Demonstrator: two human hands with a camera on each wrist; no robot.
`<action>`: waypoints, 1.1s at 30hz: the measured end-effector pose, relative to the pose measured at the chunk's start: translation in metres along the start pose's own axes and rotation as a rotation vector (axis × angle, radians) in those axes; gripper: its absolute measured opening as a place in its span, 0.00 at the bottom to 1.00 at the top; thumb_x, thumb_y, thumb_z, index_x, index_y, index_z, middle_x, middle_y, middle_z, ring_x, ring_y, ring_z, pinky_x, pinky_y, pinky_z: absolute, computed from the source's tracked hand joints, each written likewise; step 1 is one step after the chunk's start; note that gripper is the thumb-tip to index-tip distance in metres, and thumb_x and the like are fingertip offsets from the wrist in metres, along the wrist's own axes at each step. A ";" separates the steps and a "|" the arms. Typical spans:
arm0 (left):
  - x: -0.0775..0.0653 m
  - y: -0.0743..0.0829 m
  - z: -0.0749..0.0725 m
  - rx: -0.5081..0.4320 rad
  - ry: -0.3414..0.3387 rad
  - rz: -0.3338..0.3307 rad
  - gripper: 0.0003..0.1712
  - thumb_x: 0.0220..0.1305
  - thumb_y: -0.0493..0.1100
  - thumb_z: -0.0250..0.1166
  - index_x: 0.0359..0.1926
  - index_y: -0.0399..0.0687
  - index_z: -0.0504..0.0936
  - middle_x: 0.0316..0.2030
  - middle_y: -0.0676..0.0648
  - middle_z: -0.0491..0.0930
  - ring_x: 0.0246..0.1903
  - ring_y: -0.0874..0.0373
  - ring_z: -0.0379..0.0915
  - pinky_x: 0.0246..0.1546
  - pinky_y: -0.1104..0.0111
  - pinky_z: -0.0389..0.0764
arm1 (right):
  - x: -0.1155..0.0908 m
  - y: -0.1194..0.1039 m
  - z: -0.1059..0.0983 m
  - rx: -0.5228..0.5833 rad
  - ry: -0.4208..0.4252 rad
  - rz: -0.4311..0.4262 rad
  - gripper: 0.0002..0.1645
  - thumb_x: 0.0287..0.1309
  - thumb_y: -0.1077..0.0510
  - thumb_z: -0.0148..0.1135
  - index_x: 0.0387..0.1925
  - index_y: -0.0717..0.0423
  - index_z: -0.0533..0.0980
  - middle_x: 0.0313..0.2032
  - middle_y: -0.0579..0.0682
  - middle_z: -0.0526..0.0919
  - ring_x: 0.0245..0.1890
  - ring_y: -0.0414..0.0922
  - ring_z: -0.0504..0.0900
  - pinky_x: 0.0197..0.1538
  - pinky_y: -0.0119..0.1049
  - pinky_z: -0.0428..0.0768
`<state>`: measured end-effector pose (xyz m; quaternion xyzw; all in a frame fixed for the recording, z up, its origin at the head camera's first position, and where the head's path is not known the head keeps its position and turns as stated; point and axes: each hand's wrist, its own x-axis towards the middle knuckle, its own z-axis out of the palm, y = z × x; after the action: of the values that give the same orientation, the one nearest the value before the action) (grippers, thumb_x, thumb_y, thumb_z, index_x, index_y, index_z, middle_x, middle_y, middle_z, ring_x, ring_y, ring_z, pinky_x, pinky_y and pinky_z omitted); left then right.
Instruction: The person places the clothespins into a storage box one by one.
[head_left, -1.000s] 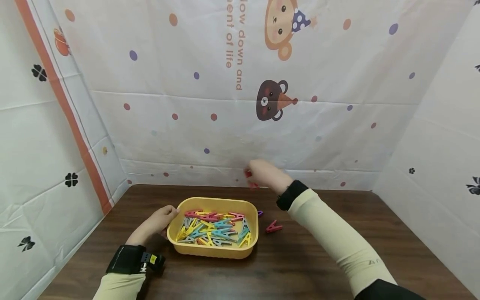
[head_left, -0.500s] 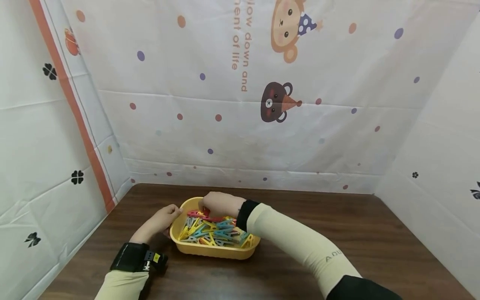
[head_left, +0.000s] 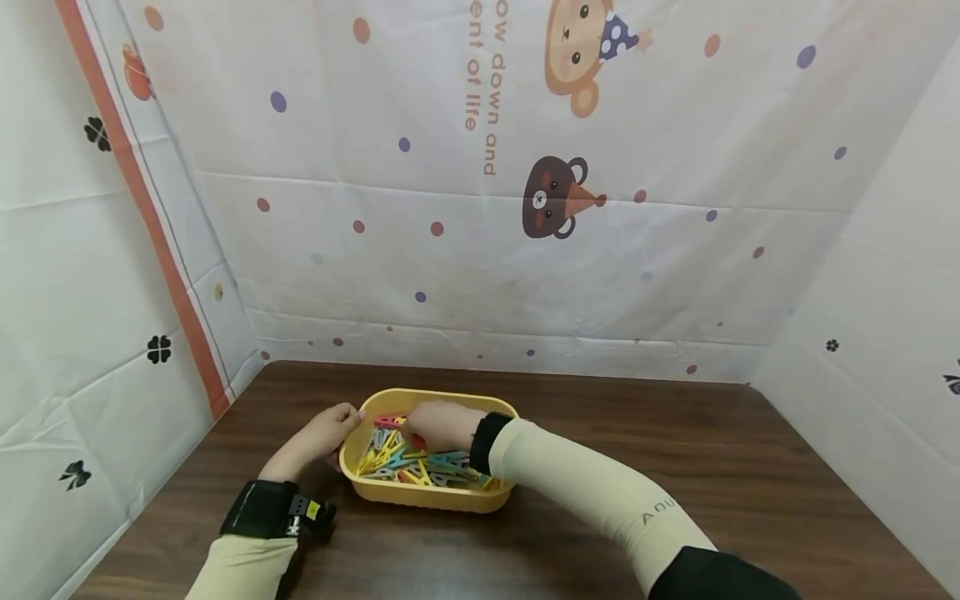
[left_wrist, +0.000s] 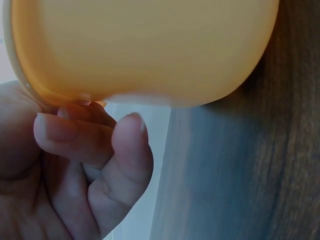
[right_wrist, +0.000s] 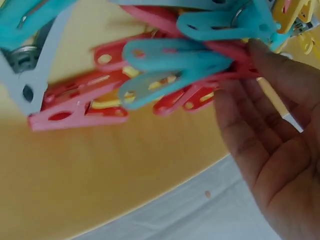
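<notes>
A yellow plastic tub holds many clothespins in red, yellow, blue and grey. At the tub's left end, my left hand pinches the rim; its curled fingers show against the outer wall in the left wrist view. My right hand is down inside the tub, over the pile. Its thumb and fingers pinch a red clothespin in the right wrist view. Blue clothespins lie right beside it, partly overlapping it. A pink clothespin lies farther off, near the wall.
The tub stands on a dark wooden table. A white printed cloth hangs behind the table and along both sides. My right forearm crosses over the tub's right end and hides part of it.
My right hand has come from above the table's back edge, with red clothespins, down into the tub. The right forearm now covers where red and purple clothespins lay. My left hand stays put.
</notes>
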<state>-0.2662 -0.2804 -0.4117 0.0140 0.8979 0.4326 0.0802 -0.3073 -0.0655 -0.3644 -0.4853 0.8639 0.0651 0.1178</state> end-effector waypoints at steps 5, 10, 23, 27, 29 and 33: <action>0.000 0.000 0.003 -0.001 0.010 -0.003 0.17 0.83 0.47 0.46 0.41 0.36 0.70 0.24 0.45 0.74 0.16 0.59 0.71 0.19 0.66 0.82 | 0.001 0.003 0.004 -0.001 -0.005 0.004 0.06 0.70 0.64 0.61 0.38 0.52 0.82 0.30 0.44 0.79 0.29 0.39 0.71 0.35 0.25 0.69; 0.001 -0.001 0.005 -0.010 0.012 -0.009 0.17 0.83 0.46 0.46 0.41 0.36 0.70 0.26 0.44 0.73 0.18 0.58 0.73 0.20 0.65 0.83 | -0.002 0.006 -0.013 0.027 0.026 0.042 0.09 0.66 0.61 0.68 0.47 0.50 0.84 0.41 0.45 0.87 0.36 0.37 0.77 0.40 0.26 0.76; 0.000 -0.005 0.002 -0.026 0.005 -0.006 0.18 0.83 0.47 0.46 0.42 0.35 0.71 0.25 0.45 0.75 0.17 0.59 0.73 0.20 0.66 0.82 | -0.102 0.044 -0.121 0.217 0.499 0.000 0.10 0.67 0.61 0.66 0.47 0.60 0.82 0.43 0.56 0.88 0.43 0.48 0.86 0.52 0.40 0.86; 0.001 -0.004 0.001 -0.020 0.001 -0.016 0.18 0.83 0.47 0.45 0.42 0.35 0.71 0.27 0.44 0.75 0.18 0.58 0.74 0.20 0.65 0.83 | -0.130 0.060 -0.107 0.242 0.496 0.057 0.10 0.65 0.63 0.66 0.46 0.62 0.82 0.43 0.57 0.88 0.42 0.49 0.87 0.50 0.43 0.87; 0.001 -0.003 0.001 -0.020 0.000 -0.019 0.19 0.83 0.47 0.45 0.43 0.35 0.70 0.27 0.44 0.75 0.19 0.58 0.74 0.21 0.65 0.83 | -0.143 0.068 -0.097 0.248 0.487 0.094 0.09 0.65 0.63 0.66 0.46 0.61 0.82 0.43 0.57 0.88 0.42 0.49 0.87 0.49 0.43 0.87; 0.003 0.000 0.000 -0.016 0.003 -0.017 0.19 0.83 0.47 0.45 0.43 0.34 0.70 0.28 0.44 0.74 0.19 0.58 0.74 0.21 0.65 0.84 | -0.158 0.081 -0.073 0.256 0.451 0.158 0.09 0.66 0.62 0.66 0.46 0.60 0.83 0.43 0.57 0.88 0.44 0.50 0.86 0.49 0.44 0.86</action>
<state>-0.2691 -0.2806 -0.4121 0.0049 0.8946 0.4391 0.0829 -0.3078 0.0906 -0.2519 -0.3998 0.9047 -0.1455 -0.0225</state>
